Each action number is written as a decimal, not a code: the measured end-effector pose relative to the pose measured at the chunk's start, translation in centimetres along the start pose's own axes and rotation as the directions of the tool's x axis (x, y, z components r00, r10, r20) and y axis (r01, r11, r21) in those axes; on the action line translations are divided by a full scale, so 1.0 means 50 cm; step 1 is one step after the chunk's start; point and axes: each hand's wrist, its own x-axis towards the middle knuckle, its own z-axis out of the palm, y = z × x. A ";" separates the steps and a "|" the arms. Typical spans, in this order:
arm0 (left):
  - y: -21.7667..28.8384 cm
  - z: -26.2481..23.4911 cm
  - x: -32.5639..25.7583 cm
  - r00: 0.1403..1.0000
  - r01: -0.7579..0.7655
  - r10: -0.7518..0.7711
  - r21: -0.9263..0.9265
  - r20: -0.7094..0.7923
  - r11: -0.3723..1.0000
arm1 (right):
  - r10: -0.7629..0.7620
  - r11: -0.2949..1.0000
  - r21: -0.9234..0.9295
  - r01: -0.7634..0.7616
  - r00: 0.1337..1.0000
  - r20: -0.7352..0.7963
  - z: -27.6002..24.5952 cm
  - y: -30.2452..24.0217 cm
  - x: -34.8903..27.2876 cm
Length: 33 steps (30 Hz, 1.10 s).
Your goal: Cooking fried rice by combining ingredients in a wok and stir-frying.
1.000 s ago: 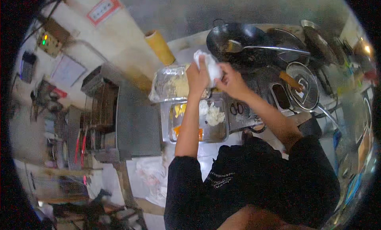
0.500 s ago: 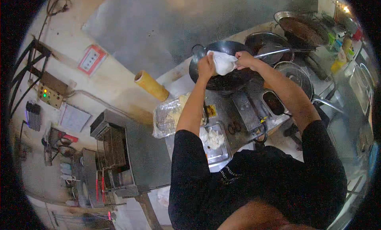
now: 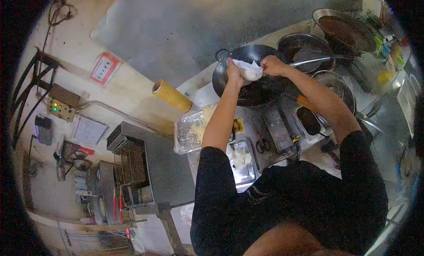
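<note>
Both hands, risen since earlier: left hand and right hand grip-pinch soft white plastic bag over far black round wok, seemingly emptying it.

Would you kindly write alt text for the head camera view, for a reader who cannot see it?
Seen from above, a person in a black top holds a white bag with the left hand and right hand over a dark wok on a cluttered kitchen counter. A steel tray sits below their arms.
</note>
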 end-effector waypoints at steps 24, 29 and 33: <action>0.102 0.026 -0.137 0.416 -0.816 0.442 0.541 0.795 -0.204 | 0.018 1.000 0.029 -0.006 0.893 -0.449 -0.032 -0.010 -0.007; 0.163 -0.058 -0.186 0.425 -0.732 0.354 0.546 0.833 -0.407 | -0.069 0.967 0.191 0.171 0.892 -0.447 -0.018 -0.120 -0.030; 0.179 -0.154 -0.335 0.474 -0.601 0.628 0.749 0.616 -0.281 | -0.047 0.895 0.382 0.232 0.899 -0.436 -0.055 -0.219 -0.143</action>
